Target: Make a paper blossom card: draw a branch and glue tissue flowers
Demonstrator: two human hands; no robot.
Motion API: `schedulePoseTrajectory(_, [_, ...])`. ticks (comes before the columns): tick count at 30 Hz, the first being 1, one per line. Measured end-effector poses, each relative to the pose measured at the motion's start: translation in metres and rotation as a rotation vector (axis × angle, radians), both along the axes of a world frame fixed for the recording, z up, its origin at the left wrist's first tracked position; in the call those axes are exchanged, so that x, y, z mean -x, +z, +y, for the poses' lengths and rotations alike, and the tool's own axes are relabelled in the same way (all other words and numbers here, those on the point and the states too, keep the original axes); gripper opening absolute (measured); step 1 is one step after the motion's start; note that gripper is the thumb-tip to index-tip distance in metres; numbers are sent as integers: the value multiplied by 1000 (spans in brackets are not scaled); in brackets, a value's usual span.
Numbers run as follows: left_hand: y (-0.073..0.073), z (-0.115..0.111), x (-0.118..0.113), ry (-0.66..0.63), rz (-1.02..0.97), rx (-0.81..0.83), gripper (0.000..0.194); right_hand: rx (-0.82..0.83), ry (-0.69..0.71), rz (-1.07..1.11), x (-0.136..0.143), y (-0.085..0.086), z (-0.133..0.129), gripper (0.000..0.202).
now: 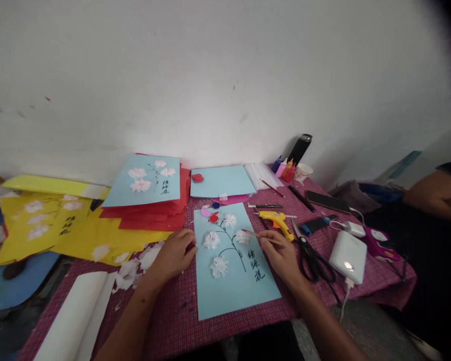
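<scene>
A light blue sheet (225,296) lies before me, with a drawn branch, several white crumpled-paper flowers (219,266) and black characters. My right hand (280,254) holds a thin paintbrush (272,240), its tip at the rightmost flower (242,236). My left hand (176,252) rests by the sheet's left edge with its fingers curled; whether anything is in them is hidden. Near the sheet's top left are small paint patches: pink (205,211), red (214,217) and dark blue (215,205).
Right of the sheet lie a yellow glue gun (280,221), black scissors (312,258) and a white power bank (349,256). Paint bottles (281,168) and a paper cup (302,172) stand behind. Red sheets (150,220) are stacked left; a person's arm (436,193) shows far right.
</scene>
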State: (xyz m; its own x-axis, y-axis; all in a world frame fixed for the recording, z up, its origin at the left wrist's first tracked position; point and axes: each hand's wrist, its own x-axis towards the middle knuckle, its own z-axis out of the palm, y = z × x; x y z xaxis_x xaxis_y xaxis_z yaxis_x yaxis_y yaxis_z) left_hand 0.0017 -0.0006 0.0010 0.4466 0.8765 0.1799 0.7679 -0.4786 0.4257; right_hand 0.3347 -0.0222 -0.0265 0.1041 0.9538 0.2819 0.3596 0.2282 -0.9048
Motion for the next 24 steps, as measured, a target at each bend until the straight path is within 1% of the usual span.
schedulePoseTrajectory(8, [1, 0, 0, 2, 0, -1, 6, -53, 86, -80, 0, 2, -3, 15])
schedulePoseTrajectory(11, [0, 0, 0, 5, 5, 2, 7, -50, 94, -106, 0, 1, -3, 15])
schedulePoseTrajectory(15, [-2, 0, 1, 6, 9, 6, 6, -58, 35, -40, -1, 0, -3, 16])
schedulePoseTrajectory(18, [-2, 0, 1, -2, 5, 1, 5, -52, -10, 13, -1, 3, -4, 14])
schedulePoseTrajectory(22, [-1, 0, 0, 0, 2, 4, 5, -31, -80, 27, -1, 6, -5, 13])
schedulePoseTrajectory(24, [0, 0, 0, -2, 4, 5, 5, -20, -73, 22, -1, 6, -5, 14])
